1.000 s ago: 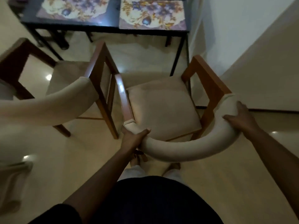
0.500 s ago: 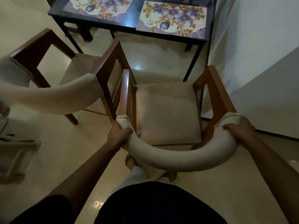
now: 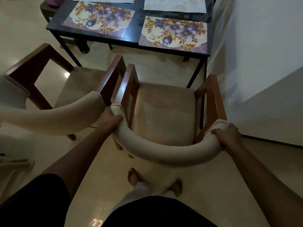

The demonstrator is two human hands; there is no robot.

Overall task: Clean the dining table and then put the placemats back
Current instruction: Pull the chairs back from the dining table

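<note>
Straight ahead beyond the chair [image 3: 164, 112] stands the surface [image 3: 137, 18], placemats [image 3: 173, 32] laid; left hand [image 3: 109, 119] and right hand [image 3: 227, 136] each grip an end of the chair's curved backrest.

A dark, smooth, glossy top is seen on the bench [image 3: 137, 22], carried on thin black legs that look like matt metal. The flowered placemat [image 3: 173, 32] by the wall is smooth, with a faint sheen; its material cannot be told. The chair seat [image 3: 164, 112] is covered in matt beige cloth, and the curved backrest [image 3: 164, 154] is padded in matt cream cloth. The armrests [image 3: 213, 99] are made of polished reddish wood. The floor [image 3: 213, 185] is laid with pale, glossy tiles.
</note>
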